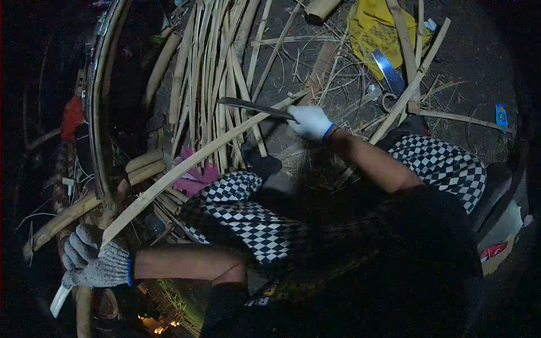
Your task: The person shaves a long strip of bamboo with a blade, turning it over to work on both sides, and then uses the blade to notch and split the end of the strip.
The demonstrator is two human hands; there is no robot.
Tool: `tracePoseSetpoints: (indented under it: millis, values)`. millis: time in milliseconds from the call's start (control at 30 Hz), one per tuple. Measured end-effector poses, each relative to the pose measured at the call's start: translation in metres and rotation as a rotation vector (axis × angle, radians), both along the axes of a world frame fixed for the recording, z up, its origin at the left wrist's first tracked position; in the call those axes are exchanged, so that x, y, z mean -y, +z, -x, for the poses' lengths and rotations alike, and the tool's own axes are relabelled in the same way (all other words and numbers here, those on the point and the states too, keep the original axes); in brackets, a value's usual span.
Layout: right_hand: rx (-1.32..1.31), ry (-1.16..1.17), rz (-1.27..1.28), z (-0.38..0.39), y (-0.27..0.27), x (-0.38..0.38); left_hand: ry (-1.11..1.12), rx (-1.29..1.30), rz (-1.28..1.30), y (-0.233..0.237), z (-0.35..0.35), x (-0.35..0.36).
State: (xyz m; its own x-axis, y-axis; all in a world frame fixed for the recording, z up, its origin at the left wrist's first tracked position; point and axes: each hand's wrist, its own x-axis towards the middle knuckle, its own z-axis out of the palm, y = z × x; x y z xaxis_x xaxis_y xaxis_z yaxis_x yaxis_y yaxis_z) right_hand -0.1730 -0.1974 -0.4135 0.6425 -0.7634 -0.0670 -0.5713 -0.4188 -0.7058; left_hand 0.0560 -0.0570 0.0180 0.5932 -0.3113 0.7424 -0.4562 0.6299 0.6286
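Note:
My left hand (96, 258), in a grey knit glove, is closed around a long split bamboo strip (186, 164). The strip slants from the lower left up to the middle, and a short end pokes out below the glove. In a white glove, my right hand (311, 122) grips a long-bladed knife (253, 107). Its dark blade points left and overlaps the strip near the far end. The handle is hidden inside the glove.
Several bamboo strips (209, 73) lie bundled ahead. A hand saw (389, 72) rests by a yellow sack (369, 28), with a tape roll (389, 102) nearby. Bamboo poles (70, 217) lie at left; a small fire (158, 325) glows below. Checkered-trousered legs (265, 228) are spread beneath my arms.

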Motion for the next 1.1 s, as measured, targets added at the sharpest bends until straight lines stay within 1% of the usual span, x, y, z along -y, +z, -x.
tracePoseSetpoints:
  millis: [67, 100, 133, 167, 200, 267, 300, 400, 433, 467, 533, 567, 600, 667, 733, 767, 800, 833, 867, 900, 933, 967, 1000, 1033, 1067, 1100]
  values:
    - [-0.001, -0.207, -0.023, 0.018, -0.055, -0.003, 0.109, -0.008, 0.011, 0.000, 0.005, 0.003]
    - [-0.129, -0.297, -0.161, 0.025, -0.088, 0.003, 0.165, -0.007, 0.017, -0.001, 0.008, 0.005]
    - [-0.255, -0.390, -0.294, 0.030, -0.080, 0.013, 0.206, -0.017, 0.032, -0.003, 0.011, 0.007]
    - [-0.300, -0.337, -0.302, 0.030, -0.072, 0.014, 0.245, -0.025, 0.038, -0.004, 0.012, 0.007]
    - [-0.296, -0.339, -0.313, 0.020, -0.060, 0.012, 0.278, -0.032, 0.042, -0.005, 0.016, 0.012]
    - [-0.241, -0.333, -0.189, 0.016, -0.041, 0.024, 0.303, -0.052, 0.059, -0.009, 0.019, 0.013]
    - [-0.248, -0.331, -0.197, 0.015, -0.036, 0.018, 0.281, -0.038, 0.047, -0.011, 0.018, 0.013]
    - [-0.024, -0.186, 0.023, 0.009, -0.022, 0.001, 0.229, -0.003, 0.027, -0.013, 0.017, 0.014]
    - [-0.029, -0.088, -0.027, 0.006, -0.022, 0.001, 0.211, 0.006, 0.019, -0.012, 0.016, 0.013]
    - [-0.030, -0.089, -0.024, 0.009, -0.035, 0.001, 0.192, 0.016, 0.015, -0.011, 0.015, 0.014]
    - [0.041, -0.197, 0.046, 0.029, -0.061, -0.010, 0.127, 0.049, -0.005, -0.009, 0.014, 0.010]
    - [-0.181, -0.321, -0.191, 0.038, -0.060, -0.003, 0.182, 0.032, -0.002, -0.010, 0.017, 0.013]
    - [-0.175, -0.319, -0.179, 0.044, -0.071, 0.004, 0.200, 0.032, 0.004, -0.011, 0.019, 0.013]
    - [-0.291, -0.461, -0.349, 0.044, -0.099, 0.013, 0.217, 0.031, 0.009, -0.012, 0.022, 0.013]
    - [-0.206, -0.438, -0.293, 0.027, -0.088, 0.010, 0.216, 0.032, 0.013, -0.015, 0.031, 0.014]
    - [-0.197, -0.403, -0.245, 0.012, -0.101, 0.014, 0.195, 0.038, 0.016, -0.017, 0.032, 0.013]
    - [-0.154, -0.403, -0.251, 0.010, -0.056, 0.009, 0.197, 0.032, 0.012, -0.018, 0.033, 0.014]
    - [-0.118, -0.370, -0.211, 0.005, -0.032, 0.003, 0.124, 0.043, -0.005, -0.016, 0.032, 0.015]
    - [-0.079, -0.335, -0.168, 0.002, -0.020, -0.001, 0.054, 0.057, -0.018, -0.014, 0.030, 0.015]
    - [-0.078, -0.330, -0.167, 0.002, -0.020, -0.005, -0.014, 0.072, -0.029, -0.011, 0.028, 0.014]
    - [-0.011, -0.313, -0.127, 0.002, -0.018, -0.008, -0.008, 0.075, -0.022, -0.008, 0.024, 0.012]
    - [0.055, -0.293, -0.083, 0.004, -0.015, -0.009, -0.271, 0.053, -0.015, -0.009, 0.018, 0.009]
    - [0.058, -0.285, -0.076, 0.007, -0.022, -0.011, -0.533, 0.032, -0.013, -0.009, 0.012, 0.004]
    - [0.017, -0.302, -0.111, 0.012, -0.041, -0.013, -0.527, 0.035, -0.002, -0.011, 0.008, 0.001]
    - [-0.024, -0.318, -0.144, 0.019, -0.056, -0.012, -0.694, 0.018, 0.000, -0.014, 0.003, 0.000]
    - [-0.171, -0.354, -0.243, 0.028, -0.064, -0.012, -0.858, 0.002, -0.001, -0.015, -0.001, -0.002]
